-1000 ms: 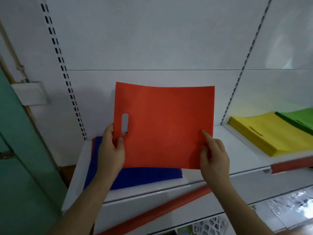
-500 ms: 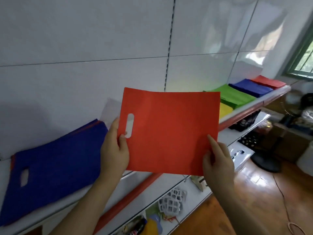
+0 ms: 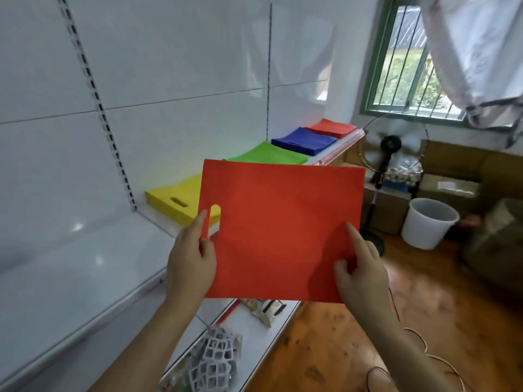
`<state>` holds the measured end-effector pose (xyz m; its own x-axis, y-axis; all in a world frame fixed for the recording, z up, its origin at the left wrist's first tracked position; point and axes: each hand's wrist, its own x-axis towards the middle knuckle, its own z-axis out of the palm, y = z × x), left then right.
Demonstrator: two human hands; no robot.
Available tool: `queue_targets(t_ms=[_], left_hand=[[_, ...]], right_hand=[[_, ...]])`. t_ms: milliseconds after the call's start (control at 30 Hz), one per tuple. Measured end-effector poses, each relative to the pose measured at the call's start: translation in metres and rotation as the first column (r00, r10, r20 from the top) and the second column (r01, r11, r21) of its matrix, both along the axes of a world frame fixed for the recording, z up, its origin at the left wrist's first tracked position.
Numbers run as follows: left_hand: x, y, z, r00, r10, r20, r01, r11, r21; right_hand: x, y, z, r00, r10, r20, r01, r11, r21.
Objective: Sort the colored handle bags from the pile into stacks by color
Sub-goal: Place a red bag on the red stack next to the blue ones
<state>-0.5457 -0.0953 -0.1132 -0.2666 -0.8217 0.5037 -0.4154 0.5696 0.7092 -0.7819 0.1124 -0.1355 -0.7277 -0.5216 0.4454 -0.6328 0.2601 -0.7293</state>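
Note:
I hold a flat red handle bag [image 3: 280, 230] up in front of me, its cut-out handle at the left edge. My left hand [image 3: 191, 258] pinches that left edge beside the handle slot. My right hand [image 3: 358, 274] pinches the lower right corner. Behind the bag, along the white shelf [image 3: 85, 278], lie sorted stacks: a yellow stack [image 3: 172, 200], a green stack [image 3: 267, 155], a blue stack [image 3: 304, 140] and a red stack [image 3: 332, 127] at the far end. The bag hides part of the yellow and green stacks.
A lower shelf [image 3: 254, 338] holds white lattice pieces [image 3: 215, 360] and small packets. To the right are a wooden floor, a standing fan [image 3: 389, 154], a white bucket [image 3: 427, 222], cardboard boxes and a barred window [image 3: 410, 58].
My view has swung right along the shelf with the red bag still in both hands. The mixed pile with the blue bag has left the view; the far stacks are now closer.

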Motion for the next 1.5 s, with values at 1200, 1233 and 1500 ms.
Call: queue_targets(t_ms=[1200,1233,1500], left_hand=[[-0.643,-0.114,-0.031,0.906,-0.383,0.179,0.37,0.923,0.105],[-0.663,-0.112,-0.031,0.91,-0.371,0.186,0.357,0.928,0.104],[-0.79,-0.125,-0.024,0.916,-0.348,0.202,0.32,0.934,0.156]], right_hand=[[-0.549,-0.039,-0.024,0.926,-0.377,0.023,0.36,0.898,0.253],[-0.57,-0.04,-0.024,0.928,-0.372,0.025,0.354,0.9,0.252],[-0.717,-0.058,-0.012,0.943,-0.333,0.009,0.319,0.911,0.261]])
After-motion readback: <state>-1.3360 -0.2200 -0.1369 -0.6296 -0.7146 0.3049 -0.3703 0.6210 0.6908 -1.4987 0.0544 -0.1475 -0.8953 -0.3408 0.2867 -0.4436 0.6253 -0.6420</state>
